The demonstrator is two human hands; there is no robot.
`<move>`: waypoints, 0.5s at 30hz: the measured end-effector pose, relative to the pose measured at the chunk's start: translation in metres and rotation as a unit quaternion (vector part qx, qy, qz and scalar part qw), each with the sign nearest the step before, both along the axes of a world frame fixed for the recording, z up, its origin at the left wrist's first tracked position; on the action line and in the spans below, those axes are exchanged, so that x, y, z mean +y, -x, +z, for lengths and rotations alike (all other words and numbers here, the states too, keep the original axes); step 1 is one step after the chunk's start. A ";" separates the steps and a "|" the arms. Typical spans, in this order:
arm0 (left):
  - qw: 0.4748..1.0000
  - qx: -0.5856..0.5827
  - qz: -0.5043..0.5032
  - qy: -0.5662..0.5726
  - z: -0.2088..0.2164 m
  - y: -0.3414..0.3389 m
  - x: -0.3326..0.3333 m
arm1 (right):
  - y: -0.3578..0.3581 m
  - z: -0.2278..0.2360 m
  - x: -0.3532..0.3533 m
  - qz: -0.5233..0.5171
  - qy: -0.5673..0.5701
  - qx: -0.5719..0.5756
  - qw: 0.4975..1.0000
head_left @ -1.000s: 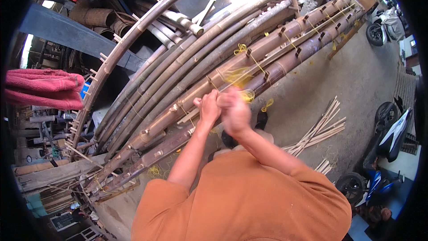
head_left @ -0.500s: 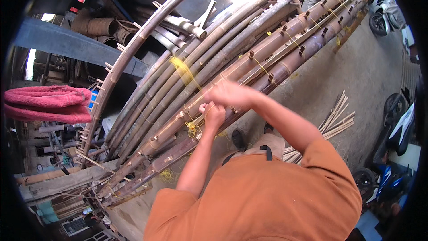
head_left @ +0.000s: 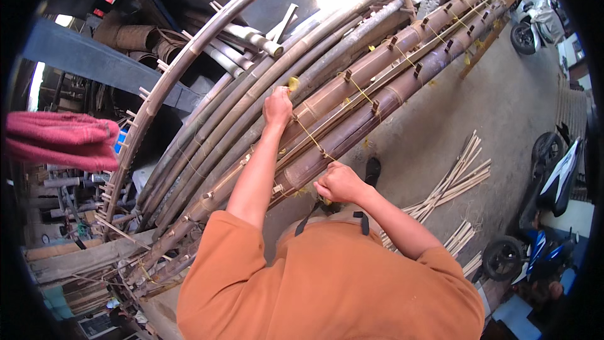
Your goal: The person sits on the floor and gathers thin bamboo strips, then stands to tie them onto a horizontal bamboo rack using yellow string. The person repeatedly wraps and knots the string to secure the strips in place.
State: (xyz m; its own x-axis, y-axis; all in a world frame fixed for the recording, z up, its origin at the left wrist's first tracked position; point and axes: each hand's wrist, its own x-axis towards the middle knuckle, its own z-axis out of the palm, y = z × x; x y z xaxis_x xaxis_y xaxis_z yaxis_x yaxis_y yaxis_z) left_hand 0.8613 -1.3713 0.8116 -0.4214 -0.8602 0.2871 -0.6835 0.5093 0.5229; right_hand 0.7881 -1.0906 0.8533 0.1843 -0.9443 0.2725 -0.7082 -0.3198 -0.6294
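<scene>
Two long bamboo poles lie side by side on a slant before me, the far pole (head_left: 327,102) and the near pole (head_left: 402,88), each with short pegs standing out of it. A thin yellow string (head_left: 308,133) runs across both, between my fists. My left hand (head_left: 277,110) is closed on the string past the far pole, a yellow bunch showing by its fingers. At the near pole's front side, my right hand (head_left: 343,184) is closed round the string's other end, low by my waist. Further along, more yellow ties (head_left: 360,88) cross the poles.
Several long bamboo poles (head_left: 229,110) are stacked behind, with a curved pegged pole (head_left: 151,97) at left. Split sticks (head_left: 450,176) lie on the floor at right, near parked motorbikes (head_left: 560,176). A red towel (head_left: 63,140) hangs at far left.
My hands were close together over the poles and have drawn apart: the left to the far side, the right toward my body. The string now stretches between them.
</scene>
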 end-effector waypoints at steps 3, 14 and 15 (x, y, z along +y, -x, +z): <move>0.997 -0.003 -0.042 -0.068 0.053 -0.030 0.019 | -0.014 0.003 0.004 -0.069 -0.037 0.079 0.994; 0.940 -0.091 -0.104 -0.312 0.075 -0.186 0.122 | -0.141 0.004 -0.022 -0.285 -0.158 -0.818 0.474; 0.938 -0.088 -0.136 -0.306 0.074 -0.188 0.123 | -0.149 0.030 -0.038 -0.274 -0.145 -0.792 0.525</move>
